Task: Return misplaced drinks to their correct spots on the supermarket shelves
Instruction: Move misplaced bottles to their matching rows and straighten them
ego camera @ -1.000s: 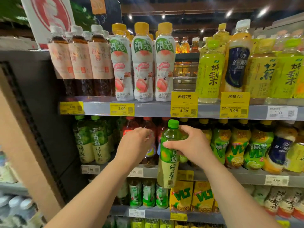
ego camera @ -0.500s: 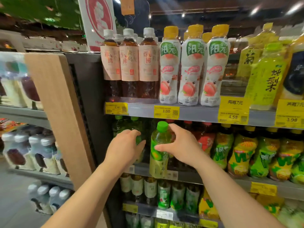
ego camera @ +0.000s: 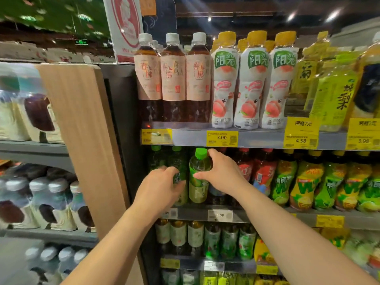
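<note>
A person's two bare forearms reach into a supermarket drinks shelf. The right hand (ego camera: pixel 221 174) has its grip clamped on a green tea bottle (ego camera: pixel 198 177): thumb across the front of the label, fingers curled up round the shoulder to just beside the bright green screw cap. The bottle is clear, smooth plastic with pale yellow-green liquid and a glossy green wrap. It stands upright on the middle shelf (ego camera: pixel 242 214), near its left end and close to the front edge. Just to its left, the left hand (ego camera: pixel 159 189) wraps a neighbouring green-capped bottle (ego camera: pixel 178 177) of darker green, fingers curled round its label. Red-capped bottles (ego camera: pixel 255 173) stand to the right. Above, brown tea bottles with white caps (ego camera: pixel 172 79) line the upper shelf (ego camera: pixel 261 138), which carries yellow price tags (ego camera: pixel 222 138).
</note>
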Tool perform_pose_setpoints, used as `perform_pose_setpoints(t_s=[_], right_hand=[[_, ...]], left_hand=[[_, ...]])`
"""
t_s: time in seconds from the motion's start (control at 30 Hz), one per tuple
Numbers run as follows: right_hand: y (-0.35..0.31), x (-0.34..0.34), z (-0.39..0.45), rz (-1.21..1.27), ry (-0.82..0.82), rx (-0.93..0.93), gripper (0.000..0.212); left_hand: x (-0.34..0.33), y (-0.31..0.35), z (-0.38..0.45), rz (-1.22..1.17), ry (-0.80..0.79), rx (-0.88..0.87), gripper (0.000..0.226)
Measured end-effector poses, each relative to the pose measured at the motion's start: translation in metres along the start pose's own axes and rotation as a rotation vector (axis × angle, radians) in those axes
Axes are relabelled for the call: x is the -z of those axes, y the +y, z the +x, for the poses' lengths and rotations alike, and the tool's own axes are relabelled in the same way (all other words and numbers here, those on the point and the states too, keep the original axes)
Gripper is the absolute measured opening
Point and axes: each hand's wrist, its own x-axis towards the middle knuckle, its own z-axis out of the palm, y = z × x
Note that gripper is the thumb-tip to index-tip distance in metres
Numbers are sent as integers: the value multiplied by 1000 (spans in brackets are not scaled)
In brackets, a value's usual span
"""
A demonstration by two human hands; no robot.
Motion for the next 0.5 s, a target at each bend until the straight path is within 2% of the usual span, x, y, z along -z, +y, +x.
perform_pose_setpoints(t_s=[0.2, 0.33, 0.5], right_hand=[[-8, -5, 15, -116, -87, -105, 47], [-15, -3, 21, -144, -124, -142, 46], [-20, -16, 17, -169, -51, -160, 39]], left_hand=[[1, -7, 2, -18, -51, -50, 45], [0, -9, 4, -23, -89, -87, 47], [-4, -11, 2, -30, -109, -138, 42]])
